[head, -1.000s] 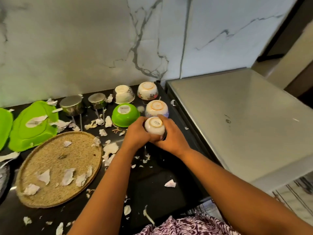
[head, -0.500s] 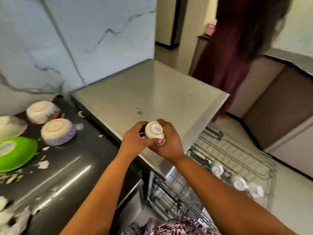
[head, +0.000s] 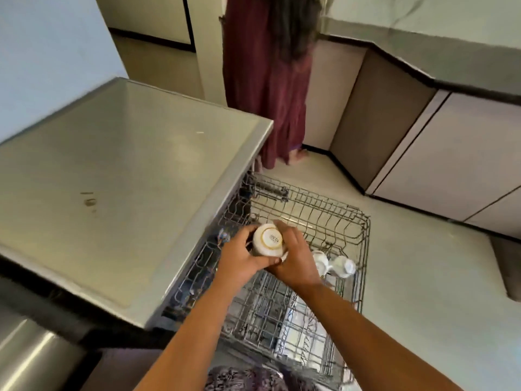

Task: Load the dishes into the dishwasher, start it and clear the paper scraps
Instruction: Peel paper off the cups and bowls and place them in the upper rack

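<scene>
white bowl [head: 267,239] inverted, base upward

The left hand [head: 238,256] and right hand [head: 294,262] are bare. The 2 forearms [head: 194,328] are uncovered down to the lower edge, where a purple-and-white patterned garment [head: 239,379] shows.

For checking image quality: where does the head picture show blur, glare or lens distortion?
Head view: the bowl, held by the left hand and right hand, is sharp, but its label is unreadable; the cups in the rack look smeared; a glare streak lies on the steel panel at lower left; the wide lens stretches the dishwasher top.
</scene>
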